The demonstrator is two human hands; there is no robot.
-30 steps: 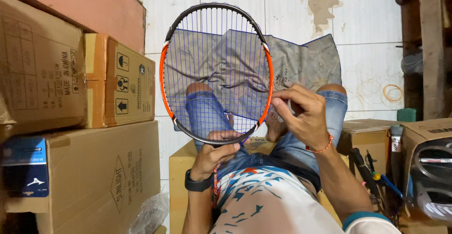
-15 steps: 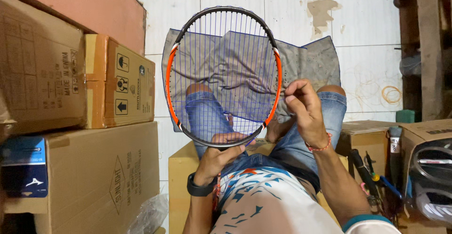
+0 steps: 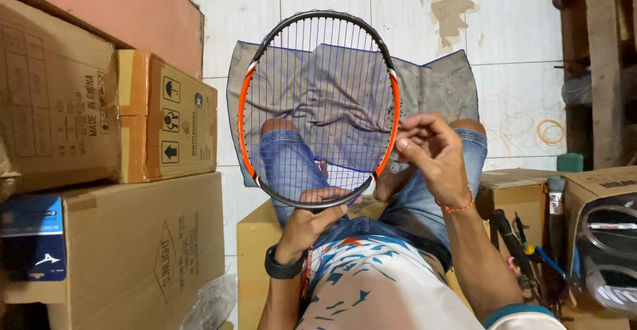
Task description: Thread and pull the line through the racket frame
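cardboard boxes (image 3: 106, 170) stacked left of hand-held racket (image 3: 318, 107).

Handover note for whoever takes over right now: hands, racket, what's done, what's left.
Left hand: gripping the badminton racket at the bottom of its head, holding it upright over the lap.
Right hand: at the right side of the frame, fingertips pinched there; whether they hold a string end is too small to tell.
Racket: black and orange frame. The vertical strings are in; no cross strings show.
Around: grey cloth on the tiled floor beyond the knees, cardboard boxes on the left, hand tools on the right.
Done: the verticals. Left: the crosses.
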